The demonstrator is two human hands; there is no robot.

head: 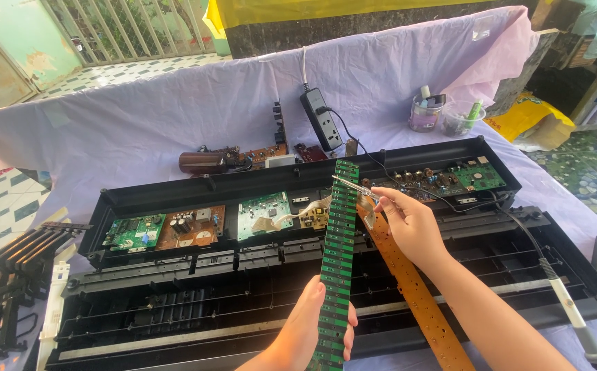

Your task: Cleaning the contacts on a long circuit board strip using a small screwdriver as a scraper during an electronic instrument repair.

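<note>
- Green long circuit strip (338,261) stands tilted, gripped low by the left hand (309,330).
- Right hand (408,223) pinches metal tweezers (353,185) touching the strip's upper part.
- Opened black keyboard case (298,275) lies beneath.

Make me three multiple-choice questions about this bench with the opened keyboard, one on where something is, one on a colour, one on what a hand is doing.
1. Where does the black power strip lie?
A. On the purple cloth behind the open keyboard case
B. Inside the case
C. On the tiled floor

2. What colour is the long strip board held upright?
A. Brown
B. Green
C. White

3. What is the right hand doing?
A. Resting flat on the cloth
B. Pinching a thin metal tool whose tip is at the board's upper part
C. Holding a cup

Answers: 1 A, it sits on cloth beyond the case rim. 2 B, the board in the left hand is green; the brown one lies beside it. 3 B, the fingers grip the tool.
</note>
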